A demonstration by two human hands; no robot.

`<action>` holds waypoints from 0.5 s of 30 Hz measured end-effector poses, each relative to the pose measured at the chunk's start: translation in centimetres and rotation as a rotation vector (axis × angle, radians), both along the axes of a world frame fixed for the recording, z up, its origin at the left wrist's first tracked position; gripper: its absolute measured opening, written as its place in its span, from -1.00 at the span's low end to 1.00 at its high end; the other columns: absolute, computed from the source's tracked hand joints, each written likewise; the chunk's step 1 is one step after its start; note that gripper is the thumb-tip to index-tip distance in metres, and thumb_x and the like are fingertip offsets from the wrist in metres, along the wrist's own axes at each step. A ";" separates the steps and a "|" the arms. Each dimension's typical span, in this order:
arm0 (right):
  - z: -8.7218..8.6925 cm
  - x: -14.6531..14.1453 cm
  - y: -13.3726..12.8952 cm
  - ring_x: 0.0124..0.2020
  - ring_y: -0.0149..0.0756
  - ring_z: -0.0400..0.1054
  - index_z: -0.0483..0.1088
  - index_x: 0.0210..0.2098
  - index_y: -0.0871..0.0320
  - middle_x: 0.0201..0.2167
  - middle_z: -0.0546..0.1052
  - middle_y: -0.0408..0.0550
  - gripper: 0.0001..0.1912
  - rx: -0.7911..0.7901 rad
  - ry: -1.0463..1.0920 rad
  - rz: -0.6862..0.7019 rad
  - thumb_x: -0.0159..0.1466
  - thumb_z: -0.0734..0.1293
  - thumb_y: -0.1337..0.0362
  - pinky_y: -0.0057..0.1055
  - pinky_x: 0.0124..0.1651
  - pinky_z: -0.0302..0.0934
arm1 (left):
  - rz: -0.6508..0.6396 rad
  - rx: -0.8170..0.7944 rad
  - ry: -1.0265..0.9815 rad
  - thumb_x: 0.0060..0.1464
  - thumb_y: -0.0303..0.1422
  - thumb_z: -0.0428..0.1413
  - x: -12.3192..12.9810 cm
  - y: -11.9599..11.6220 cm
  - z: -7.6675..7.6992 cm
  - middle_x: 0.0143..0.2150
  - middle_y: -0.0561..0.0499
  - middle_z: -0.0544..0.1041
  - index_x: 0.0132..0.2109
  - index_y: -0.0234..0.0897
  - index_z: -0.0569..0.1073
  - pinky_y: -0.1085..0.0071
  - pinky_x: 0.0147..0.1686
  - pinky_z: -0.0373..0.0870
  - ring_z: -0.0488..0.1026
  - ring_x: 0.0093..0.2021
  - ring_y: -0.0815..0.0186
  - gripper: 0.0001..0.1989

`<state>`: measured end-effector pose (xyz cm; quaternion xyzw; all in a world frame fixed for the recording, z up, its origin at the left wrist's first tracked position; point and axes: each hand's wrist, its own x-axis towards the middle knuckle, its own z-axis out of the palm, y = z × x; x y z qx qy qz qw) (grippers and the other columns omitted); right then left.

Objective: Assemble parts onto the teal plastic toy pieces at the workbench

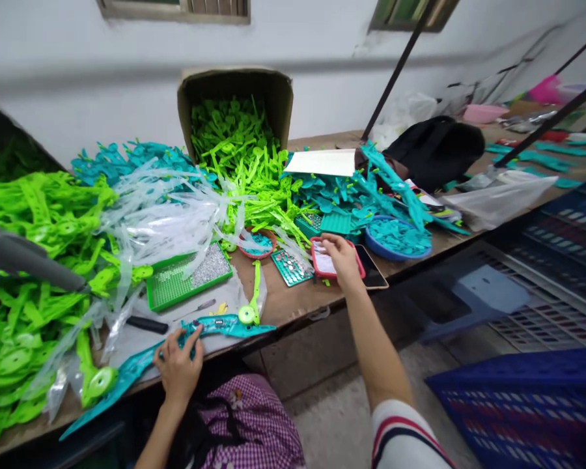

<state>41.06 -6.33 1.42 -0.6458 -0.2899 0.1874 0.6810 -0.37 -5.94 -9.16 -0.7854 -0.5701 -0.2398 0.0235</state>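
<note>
A long, bow-shaped teal plastic part lies along the front edge of the table. My left hand grips its middle, fingers over the near edge beside small fittings set in it. Lime-green arms with round discs touch it: one disc at the right, another disc at the left. My right hand reaches into a small red tray holding whitish contents, its fingers bent together; whatever is between the fingertips is hidden. A dark phone lies right beside that tray.
A green tray of small metal pieces, a teal tray and a blue basket stand on the table. Behind are lime-green parts, clear plastic strips and a carton. Blue crates stand at right.
</note>
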 end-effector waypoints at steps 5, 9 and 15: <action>2.9 5.3 9.2 -0.41 -0.38 0.45 0.43 -0.35 0.21 -0.43 0.52 -0.09 -0.92 -0.088 0.119 -0.052 0.12 0.32 0.39 -0.35 -0.25 0.41 | -0.003 0.021 0.063 0.20 -0.34 -0.03 -0.3 0.2 -1.6 -0.02 -0.17 0.54 -0.02 -0.01 0.61 0.06 -0.02 0.24 0.44 -0.05 0.06 -0.65; 6.5 10.8 14.5 -0.03 -0.33 0.42 0.38 -0.08 0.22 -0.06 0.49 0.02 -0.71 -0.071 -0.013 -0.312 0.20 0.25 0.43 -0.29 0.06 0.33 | 0.012 0.022 0.087 0.16 -0.33 0.00 -0.4 0.1 -2.7 -0.02 -0.14 0.57 -0.04 0.05 0.62 0.06 -0.05 0.32 0.48 -0.07 0.06 -0.65; 9.0 19.4 17.7 0.23 -0.15 0.21 0.32 0.02 0.35 0.10 0.37 0.27 -0.63 -0.232 -0.123 -0.682 0.21 0.24 0.45 -0.22 0.29 0.08 | 0.063 0.008 0.105 0.06 -0.38 0.06 0.0 0.3 -3.9 -0.12 -0.04 0.62 -0.13 0.20 0.62 0.07 -0.15 0.44 0.55 -0.20 0.11 -0.64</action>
